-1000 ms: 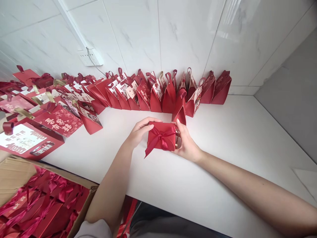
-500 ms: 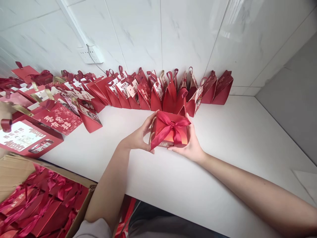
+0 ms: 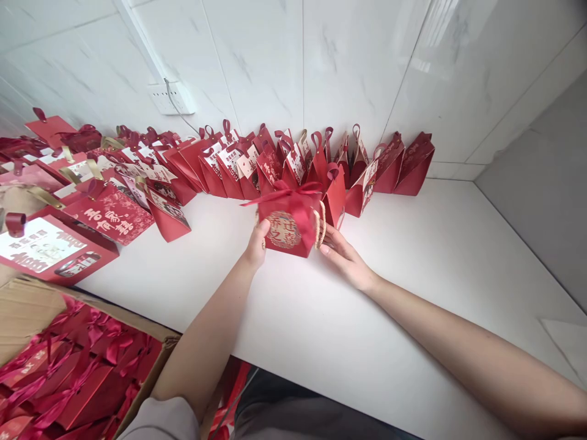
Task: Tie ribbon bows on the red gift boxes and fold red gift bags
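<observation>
A small red gift box with a gold round emblem, a red ribbon bow on top and cream rope handles stands upright above the white table, in front of the row of boxes. My left hand is closed on its left side, the thumb on the front face and the other fingers hidden behind. By the right side, my right hand has its fingers stretched out beside the rope handle. Whether those fingertips touch the rope, I cannot tell.
Several red peaked boxes with loop handles line the tiled wall. More red boxes crowd the left of the white table. An open cardboard carton at lower left holds ribboned red boxes. A power socket is on the wall.
The gift box has been turned so its emblem face points toward me, and it has shifted slightly left. My right hand has loosened from its side; the left grip has moved to the left edge.
</observation>
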Motion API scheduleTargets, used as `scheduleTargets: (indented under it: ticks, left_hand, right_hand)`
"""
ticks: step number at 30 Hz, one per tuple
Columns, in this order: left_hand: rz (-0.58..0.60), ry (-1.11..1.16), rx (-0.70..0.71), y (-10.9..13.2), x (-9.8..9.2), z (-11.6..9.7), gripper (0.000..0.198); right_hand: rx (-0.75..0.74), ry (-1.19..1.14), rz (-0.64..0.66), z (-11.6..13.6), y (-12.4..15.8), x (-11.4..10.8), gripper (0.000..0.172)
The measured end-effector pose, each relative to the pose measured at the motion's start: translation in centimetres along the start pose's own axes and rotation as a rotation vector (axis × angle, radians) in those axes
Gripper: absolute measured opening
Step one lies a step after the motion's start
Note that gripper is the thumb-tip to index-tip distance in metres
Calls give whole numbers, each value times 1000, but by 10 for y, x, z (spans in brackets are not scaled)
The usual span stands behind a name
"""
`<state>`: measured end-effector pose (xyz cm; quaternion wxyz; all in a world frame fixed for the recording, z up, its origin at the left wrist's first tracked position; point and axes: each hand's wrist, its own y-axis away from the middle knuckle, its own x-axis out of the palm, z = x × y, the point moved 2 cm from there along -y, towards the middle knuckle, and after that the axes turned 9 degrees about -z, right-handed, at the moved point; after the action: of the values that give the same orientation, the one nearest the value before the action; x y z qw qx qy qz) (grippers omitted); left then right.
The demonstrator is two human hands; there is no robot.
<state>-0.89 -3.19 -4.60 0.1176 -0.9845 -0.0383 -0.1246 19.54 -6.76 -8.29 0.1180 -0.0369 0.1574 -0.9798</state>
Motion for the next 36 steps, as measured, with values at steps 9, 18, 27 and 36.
scheduleTargets:
  ticks: [9,18,27,36]
  left_hand:
    - [-306,-13,241,-9,-9,-24,54]
    - [-257,24,166,-8,-6,-13,53]
    - [-210,54,142,-7,0,-10,50]
    - [-210,17,87,-8,0,-9,48]
  right_hand:
    - [-206,414,-635,5,-6,-23,17]
    - [-325,579,-717,19,-32,-67,63]
    - [-333,813,-411,5,-30,-69,76]
    - [-360,874,-440,68,-37,-109,44]
